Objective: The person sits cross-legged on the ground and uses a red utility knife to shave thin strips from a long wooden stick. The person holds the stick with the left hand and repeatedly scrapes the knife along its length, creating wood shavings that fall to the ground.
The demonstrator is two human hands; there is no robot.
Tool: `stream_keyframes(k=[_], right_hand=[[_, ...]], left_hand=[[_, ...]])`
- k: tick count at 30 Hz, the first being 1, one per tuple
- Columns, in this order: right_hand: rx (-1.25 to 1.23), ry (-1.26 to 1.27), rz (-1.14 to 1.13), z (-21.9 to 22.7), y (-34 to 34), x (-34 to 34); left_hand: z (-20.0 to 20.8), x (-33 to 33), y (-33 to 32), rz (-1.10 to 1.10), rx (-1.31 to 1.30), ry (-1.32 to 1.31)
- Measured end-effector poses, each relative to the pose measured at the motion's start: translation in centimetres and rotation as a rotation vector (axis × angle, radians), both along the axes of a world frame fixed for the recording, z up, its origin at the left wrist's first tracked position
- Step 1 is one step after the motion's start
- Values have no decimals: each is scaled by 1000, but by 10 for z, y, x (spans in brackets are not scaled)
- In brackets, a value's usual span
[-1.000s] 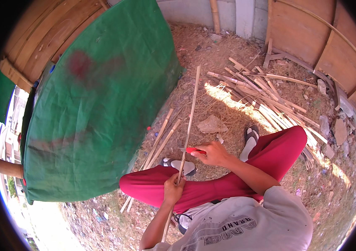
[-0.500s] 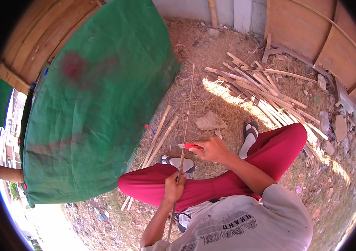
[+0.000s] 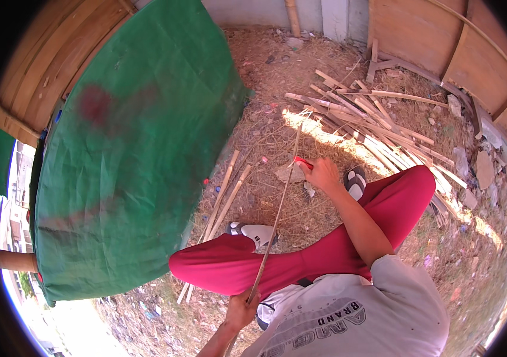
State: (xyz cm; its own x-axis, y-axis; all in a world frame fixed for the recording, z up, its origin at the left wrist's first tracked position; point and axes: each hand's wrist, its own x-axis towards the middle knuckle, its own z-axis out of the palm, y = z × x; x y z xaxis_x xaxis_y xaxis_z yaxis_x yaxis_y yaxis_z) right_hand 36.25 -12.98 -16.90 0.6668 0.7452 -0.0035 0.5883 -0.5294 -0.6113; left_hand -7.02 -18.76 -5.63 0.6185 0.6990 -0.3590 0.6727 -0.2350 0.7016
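Gripped near its lower end by the closed left hand [image 3: 240,309], a long thin bamboo strip [image 3: 278,208] is held slanting upward over the red trousers [image 3: 325,262] and the straw-covered ground [image 3: 265,89], with a large green tarpaulin [image 3: 128,154] seen at the far left and two loose bamboo sticks [image 3: 223,196] lying just left of the strip. Farther right, the right hand [image 3: 323,174] is closed around a red-handled tool [image 3: 302,161], which is held against the upper part of the strip. Beyond that hand, a pile of split bamboo pieces [image 3: 378,125] is spread before a wooden board wall [image 3: 444,41].
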Motion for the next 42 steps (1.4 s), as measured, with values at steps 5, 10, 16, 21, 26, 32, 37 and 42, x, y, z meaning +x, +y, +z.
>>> stream_keyframes(k=[5, 10, 16, 21, 26, 32, 37, 42], right_hand=[[-222, 33, -166, -45, 4, 38], [-280, 174, -16, -46, 1, 32], [-287, 119, -203, -63, -10, 54], [-249, 20, -168, -52, -3, 50], [-220, -74, -69, -40, -1, 23], [-48, -65, -102, 1, -4, 7], [7, -100, -139, 14, -12, 8], [60, -118, -96, 10, -13, 11]], left_hand=[[31, -42, -23, 41, -137, 190], [47, -68, -24, 89, -193, 249], [33, -126, -25, -311, 141, 232], [59, -88, -15, 208, -191, 331], [31, -50, -6, 209, -214, 99], [5, -15, 12, 48, -164, 21], [-8, -13, 32, -21, 66, 87], [-9, -13, 35, 61, 80, 21]])
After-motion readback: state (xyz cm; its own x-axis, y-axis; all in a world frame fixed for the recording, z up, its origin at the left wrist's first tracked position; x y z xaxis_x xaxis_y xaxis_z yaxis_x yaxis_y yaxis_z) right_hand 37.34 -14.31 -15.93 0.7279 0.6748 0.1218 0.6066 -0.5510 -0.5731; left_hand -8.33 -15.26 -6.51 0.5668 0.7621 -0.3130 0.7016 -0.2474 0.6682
